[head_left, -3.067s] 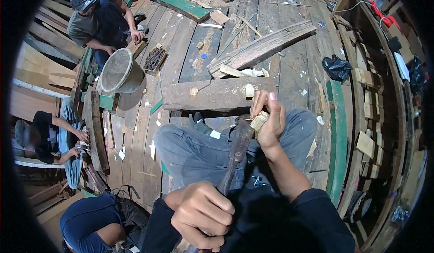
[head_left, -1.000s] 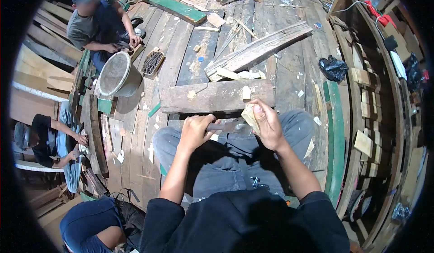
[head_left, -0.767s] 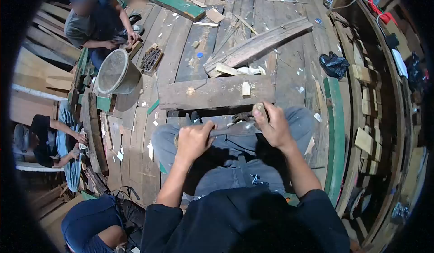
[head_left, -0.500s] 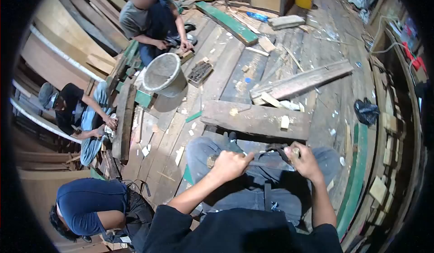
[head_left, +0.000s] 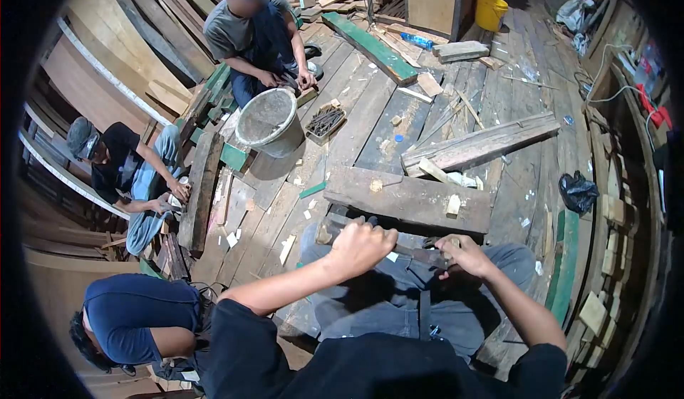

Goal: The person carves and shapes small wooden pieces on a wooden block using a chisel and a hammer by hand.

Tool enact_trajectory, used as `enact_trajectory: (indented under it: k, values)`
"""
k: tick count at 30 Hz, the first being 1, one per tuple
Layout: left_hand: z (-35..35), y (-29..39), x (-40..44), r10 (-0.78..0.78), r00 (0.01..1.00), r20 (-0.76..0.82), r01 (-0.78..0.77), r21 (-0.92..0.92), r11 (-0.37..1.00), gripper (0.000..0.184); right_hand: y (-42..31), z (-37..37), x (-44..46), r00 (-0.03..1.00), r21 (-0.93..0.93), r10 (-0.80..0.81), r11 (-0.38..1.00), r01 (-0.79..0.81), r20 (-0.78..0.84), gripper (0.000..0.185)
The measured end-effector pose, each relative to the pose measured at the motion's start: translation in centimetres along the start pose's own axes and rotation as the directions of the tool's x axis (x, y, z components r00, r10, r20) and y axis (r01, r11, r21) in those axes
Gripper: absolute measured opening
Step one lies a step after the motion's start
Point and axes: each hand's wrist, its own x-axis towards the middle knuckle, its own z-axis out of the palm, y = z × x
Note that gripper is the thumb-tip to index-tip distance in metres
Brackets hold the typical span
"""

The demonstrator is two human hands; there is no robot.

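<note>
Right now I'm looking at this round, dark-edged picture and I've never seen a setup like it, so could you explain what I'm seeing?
There is no machine: these are a person's bare hands, the left hand and the right hand. The camera is worn on that person's head and looks forward and down, so their arms and lap show too.

The left hand grips a tool by its handle. The right hand is at the tool's far end; whether it holds anything is hard to tell.

Ahead, a thick wooden beam lies on the plank floor, with a small pale block on it. Beyond are a bucket and a green board. Three other people are at the left.
</note>
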Motion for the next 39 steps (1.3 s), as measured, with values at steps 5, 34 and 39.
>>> enact_trajectory:
  k: [5,34,39]
  values:
    - [-2.0,0.0,1.4,-0.065,0.985,0.16,0.049,0.102,0.994,0.007,0.8,2.2,3.0,0.972,-0.012,-0.122,0.992,0.122,-0.202,0.041]
    - [-7.1,-0.3,-1.3,0.006,0.955,0.298,0.022,-0.088,0.996,0.007,-3.2,1.9,-0.5,0.965,-0.441,-0.197,0.861,0.254,0.171,0.031]
    - [-7.6,-0.1,-1.3,0.029,0.961,0.276,-0.002,-0.097,0.995,0.004,-3.2,2.1,-0.8,0.977,-0.436,-0.12,0.88,0.187,0.177,0.03]
